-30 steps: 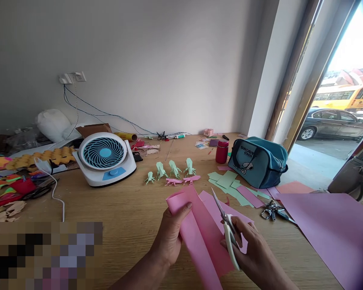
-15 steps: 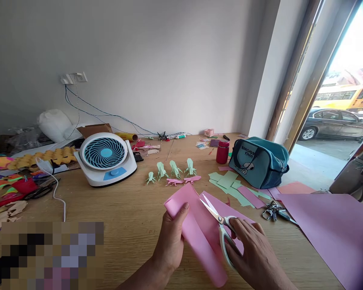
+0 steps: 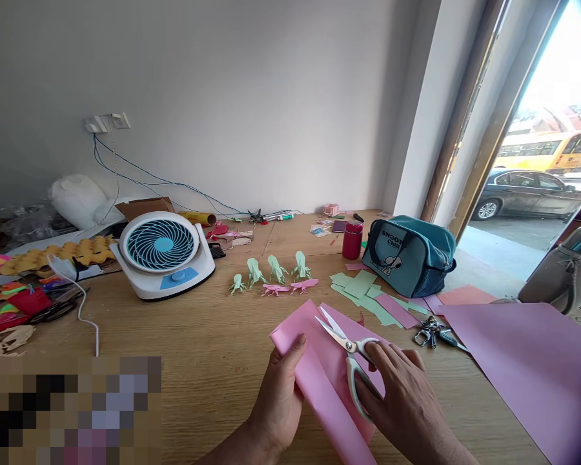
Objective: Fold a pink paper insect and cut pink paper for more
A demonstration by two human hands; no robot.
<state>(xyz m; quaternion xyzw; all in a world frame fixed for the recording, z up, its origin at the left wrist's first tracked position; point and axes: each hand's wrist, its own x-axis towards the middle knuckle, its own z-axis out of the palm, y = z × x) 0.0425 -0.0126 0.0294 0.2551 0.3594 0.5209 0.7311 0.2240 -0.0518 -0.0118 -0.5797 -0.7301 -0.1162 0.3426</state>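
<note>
Your left hand (image 3: 281, 400) pinches pink paper (image 3: 326, 399). At two o'clock from it, your right hand (image 3: 407, 384) grips scissors (image 3: 350, 346), now opened wider, ready to cut.

Bright Metal, Matt Paper, Grained Wood

At the lower centre of the frame, the scissors (image 3: 349, 346) are showing shiny metal blades and smooth, plastic-looking handles. The folded pink paper sheet (image 3: 319, 395) is looking smooth and softly matt. Mid-frame, the green origami insects (image 3: 253, 270) are showing matt, sharply creased paper. Across the lower half, the tabletop (image 3: 198, 336) is displaying fine wood grain. Left of centre, the desktop fan (image 3: 202, 274) is showing smooth plastic with a slight gloss. Right of centre, the red flask (image 3: 352, 241) is gleaming faintly, while the lunch bag (image 3: 407, 265) is showing cloth with a mesh end pocket. Below it, the keys (image 3: 428, 334) are glinting as metal.
</note>
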